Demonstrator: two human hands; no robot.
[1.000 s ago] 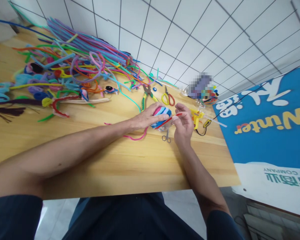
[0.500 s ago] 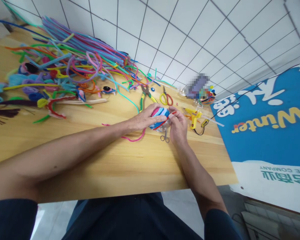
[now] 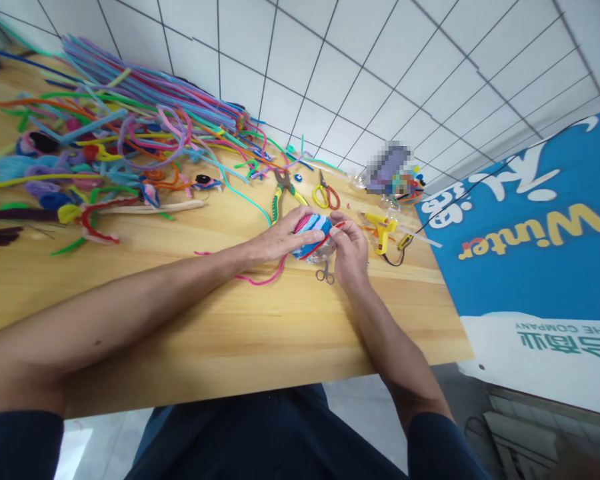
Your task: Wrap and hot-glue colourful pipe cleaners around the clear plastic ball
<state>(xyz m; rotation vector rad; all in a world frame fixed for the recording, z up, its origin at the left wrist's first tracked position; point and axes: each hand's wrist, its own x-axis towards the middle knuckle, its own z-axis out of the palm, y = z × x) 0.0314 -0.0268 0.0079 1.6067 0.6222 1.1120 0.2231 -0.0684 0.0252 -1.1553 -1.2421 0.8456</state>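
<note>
White tiled wall (image 3: 300,67) w/ dark lines behind; wooden table (image 3: 260,333) in front, pale floor (image 3: 113,443) below. Going L to R: dark strands (image 3: 0,237) at far L edge, next to a big messy pile of coloured fuzzy stems (image 3: 155,137) incl. loops, coils & small made-up bits. Long bundle (image 3: 150,83), mostly blue/purple/pink, lies along back by wall. Pale stick (image 3: 165,207) at pile's front edge. Nearer the person, a pink stem (image 3: 260,281) curves on bare wood, partly under L forearm.

Pliers (image 3: 279,200), grn/yellow handles spread, lie just behind L hand (image 3: 280,239). L hand's fingers are closed round a striped piece (image 3: 313,233) (roundish, blue/pink/white), thumb across its front; piece sits approx. mid-table between both hands. Red stem (image 3: 315,250) runs along its near side, other end pinched betw. R hand's (image 3: 350,250) thumb & fingertips, right beside the piece. Small metal scissors (image 3: 325,272) just below, handles toward person; red/yellow scissors (image 3: 327,195) behind the hands, near pliers.

R of R hand: yellow glue gun (image 3: 383,230) on its side, w/ clear stick at its back. Behind it, a bag of coloured bits (image 3: 407,187), partly pixelated. Far R: blue/white banner (image 3: 530,267), "Winter" upside down.
</note>
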